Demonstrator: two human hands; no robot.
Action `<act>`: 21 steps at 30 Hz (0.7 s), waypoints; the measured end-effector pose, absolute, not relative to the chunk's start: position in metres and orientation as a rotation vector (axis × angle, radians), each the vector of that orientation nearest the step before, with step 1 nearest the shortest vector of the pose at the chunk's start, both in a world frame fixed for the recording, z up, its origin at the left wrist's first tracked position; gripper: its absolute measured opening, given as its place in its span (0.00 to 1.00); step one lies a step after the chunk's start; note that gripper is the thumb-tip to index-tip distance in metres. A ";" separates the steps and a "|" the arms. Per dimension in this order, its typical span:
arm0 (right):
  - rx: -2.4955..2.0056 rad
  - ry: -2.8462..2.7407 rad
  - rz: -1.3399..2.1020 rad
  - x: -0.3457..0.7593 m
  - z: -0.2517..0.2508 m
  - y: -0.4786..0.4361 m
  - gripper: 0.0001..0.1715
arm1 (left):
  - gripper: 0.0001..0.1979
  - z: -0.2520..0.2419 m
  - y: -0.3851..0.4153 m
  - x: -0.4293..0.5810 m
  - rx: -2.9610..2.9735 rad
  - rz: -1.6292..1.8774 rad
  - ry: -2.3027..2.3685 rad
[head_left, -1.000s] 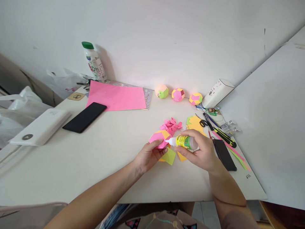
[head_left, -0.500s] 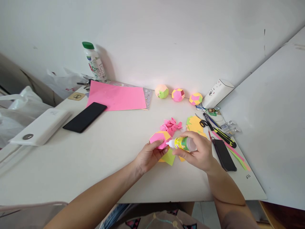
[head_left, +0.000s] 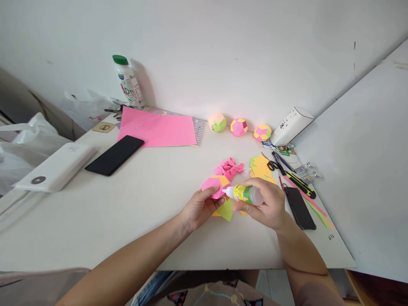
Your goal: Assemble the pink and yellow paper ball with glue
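My left hand grips a folded pink and orange paper piece just above the white table. My right hand is wrapped round a small glue bottle with a yellow-green label, lying sideways. Its white nozzle touches the right edge of the paper piece. Under the hands lie yellow-green and orange paper squares. A heap of folded pink paper units sits just behind the hands.
Three paper balls stand along the wall. A pink sheet, a black phone, a white power bank and a drink bottle lie left. Scissors, pens, a black case and paper strips lie right.
The glue bottle has moved slightly left, bringing its nozzle against the paper piece. The left hand has hardly moved.
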State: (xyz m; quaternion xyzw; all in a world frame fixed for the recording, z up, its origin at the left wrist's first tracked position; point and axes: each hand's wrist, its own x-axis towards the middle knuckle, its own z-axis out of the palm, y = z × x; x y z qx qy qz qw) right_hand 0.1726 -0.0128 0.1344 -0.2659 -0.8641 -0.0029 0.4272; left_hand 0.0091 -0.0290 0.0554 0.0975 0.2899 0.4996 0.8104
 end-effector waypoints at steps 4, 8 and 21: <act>-0.633 -2.181 -0.004 0.172 0.134 -0.013 0.23 | 0.05 0.056 -0.029 0.009 0.199 1.074 0.627; -0.596 -2.198 0.019 0.171 0.133 -0.014 0.23 | 0.05 0.053 -0.029 0.009 0.198 1.086 0.623; -0.605 -2.194 -0.037 0.171 0.134 -0.013 0.21 | 0.04 0.055 -0.029 0.008 0.177 1.077 0.612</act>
